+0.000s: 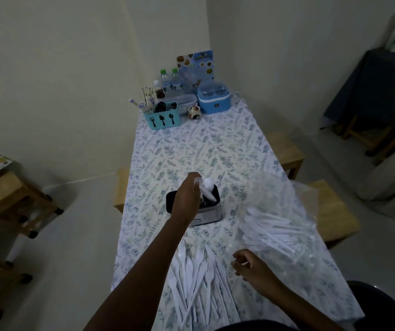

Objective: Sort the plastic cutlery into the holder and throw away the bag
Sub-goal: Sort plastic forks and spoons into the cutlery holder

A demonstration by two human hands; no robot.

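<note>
The left arm reaches straight out from the lower edge across the desk (203,151), wrist turned down. The left hand (189,194) hangs over the holder (207,215), fingers curled round white cutlery pieces (206,190) whose lower ends slant into the holder's opening; one rounded end shows above the knuckles. The right hand (251,265) hovers low near the front of the desk, back upward and fingers loosely curled. I cannot tell whether it pinches anything.

The holder, with a black rim on a shiny metal body, stands upright at mid-desk on the floral cloth. A loose pile of white plastic forks (199,280) lies at the near edge, just left of the right hand. The clear plastic bag (284,197) sprawls on the right side, spilling over that edge, with more white cutlery (273,229) lying in it.

At the far end, against the wall, stand a blue cutlery caddy (165,119), water bottles (170,82), a blue lidded container (213,99), a small painted pot (194,113) and a picture card (196,65).

Wooden stools (287,152) are tucked along both long sides. The desk's left edge runs close to a pale wall, leaving a narrow strip of floor. On the right the floor is wider, with a dark-covered table (382,91) well apart. A broad band of bare cloth separates the holder from the things at the far end.
</note>
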